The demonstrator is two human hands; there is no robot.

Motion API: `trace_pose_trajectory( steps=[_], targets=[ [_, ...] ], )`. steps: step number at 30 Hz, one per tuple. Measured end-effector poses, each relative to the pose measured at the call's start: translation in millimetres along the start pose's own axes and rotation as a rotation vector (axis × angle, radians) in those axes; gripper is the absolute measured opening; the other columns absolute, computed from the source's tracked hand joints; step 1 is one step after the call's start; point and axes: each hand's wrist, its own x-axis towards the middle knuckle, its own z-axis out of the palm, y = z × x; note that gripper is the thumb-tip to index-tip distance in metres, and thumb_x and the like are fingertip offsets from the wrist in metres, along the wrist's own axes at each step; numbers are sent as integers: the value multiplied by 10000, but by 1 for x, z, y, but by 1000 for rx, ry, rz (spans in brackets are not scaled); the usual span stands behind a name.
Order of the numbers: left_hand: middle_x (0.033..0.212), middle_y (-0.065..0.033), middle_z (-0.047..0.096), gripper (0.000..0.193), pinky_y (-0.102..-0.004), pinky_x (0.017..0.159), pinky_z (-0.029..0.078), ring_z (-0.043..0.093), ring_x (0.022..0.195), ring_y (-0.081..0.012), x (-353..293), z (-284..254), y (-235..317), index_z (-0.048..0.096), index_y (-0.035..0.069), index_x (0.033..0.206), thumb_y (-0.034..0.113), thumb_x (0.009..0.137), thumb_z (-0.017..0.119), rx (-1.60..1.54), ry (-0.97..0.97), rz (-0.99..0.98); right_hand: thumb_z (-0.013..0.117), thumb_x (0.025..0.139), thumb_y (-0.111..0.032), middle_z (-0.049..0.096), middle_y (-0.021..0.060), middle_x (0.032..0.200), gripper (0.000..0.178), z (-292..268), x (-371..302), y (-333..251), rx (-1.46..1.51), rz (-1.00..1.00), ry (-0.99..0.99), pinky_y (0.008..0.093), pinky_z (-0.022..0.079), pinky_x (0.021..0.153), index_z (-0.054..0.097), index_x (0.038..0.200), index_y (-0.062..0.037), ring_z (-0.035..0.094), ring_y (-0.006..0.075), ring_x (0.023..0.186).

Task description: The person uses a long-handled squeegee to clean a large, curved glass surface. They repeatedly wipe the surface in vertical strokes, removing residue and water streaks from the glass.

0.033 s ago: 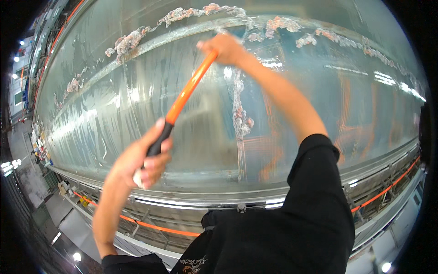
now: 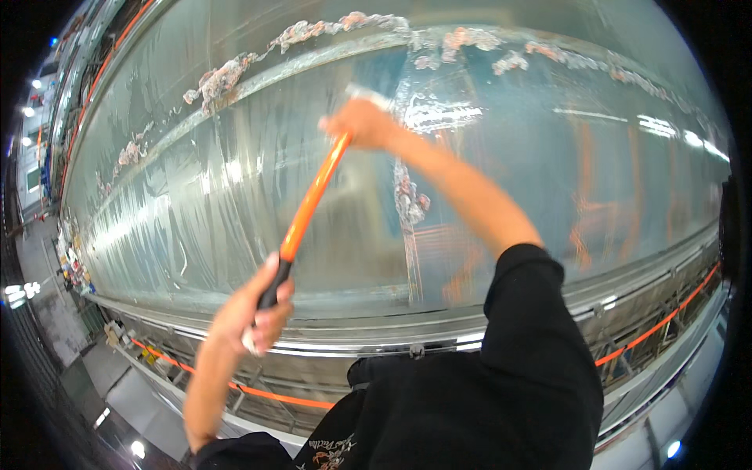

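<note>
A long-handled tool (image 2: 311,205), orange with a black grip, runs slantwise between my hands. My left hand (image 2: 254,309) is closed around the black grip at its near end, where a small white tip shows below the fingers. My right hand (image 2: 364,124) wraps the far end of the orange shaft. Just beyond that hand a pale, blurred edge (image 2: 370,95) shows, mostly covered; its kind I cannot make out. Under the tool lies a wide, wet, grey-green glossy surface (image 2: 329,262), streaked with liquid.
A ridge of pinkish-grey sludge (image 2: 313,30) curves across the far part of the surface, and a smaller clump (image 2: 409,196) lies near its middle. Orange smears mark the right side. A metal rail (image 2: 376,345) edges the near side, with an orange strip (image 2: 282,398) below it.
Both hands and the tool have come nearer to me. My right hand has also shifted a little left, my left hand a little right. Each keeps its grip.
</note>
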Motion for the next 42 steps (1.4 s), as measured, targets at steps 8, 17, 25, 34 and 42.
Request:
trace_pose_trajectory(
  steps=[8,17,25,34,42],
  targets=[
    [576,10,521,572,-214,534,438,532,532,-82,-71,-58,-334,600,69,858,613,991,483,9,241,-96,565,955,-376,531,115,499,524,141,-206,-237,33,-118,-159,452,399,550,481,510,-114,522,354,507],
    [820,-54,676,585,-288,692,478,577,728,-106,-66,-41,-379,688,-3,952,530,1034,462,340,262,-105,688,875,-230,441,38,481,445,107,-301,-275,11,-75,-21,373,348,481,417,535,-135,447,251,436],
    [471,9,357,557,-286,320,351,376,322,-118,-44,-11,-190,448,78,793,586,1021,425,131,72,-147,683,882,-236,376,47,480,475,66,-156,-152,-54,-161,170,385,320,451,379,531,-136,393,257,429],
    [447,26,350,540,-279,277,341,347,283,-103,0,15,45,453,117,768,591,1023,413,168,155,9,618,954,-270,475,82,500,453,-20,40,24,-156,-320,384,402,369,472,476,550,-121,462,293,444],
    [454,55,319,528,-273,269,329,322,287,-86,2,-10,-62,440,137,810,628,1003,422,-3,-23,32,397,1024,-430,582,149,595,579,4,-15,-37,-132,7,-232,486,438,583,544,574,-97,554,399,558]
  ],
)
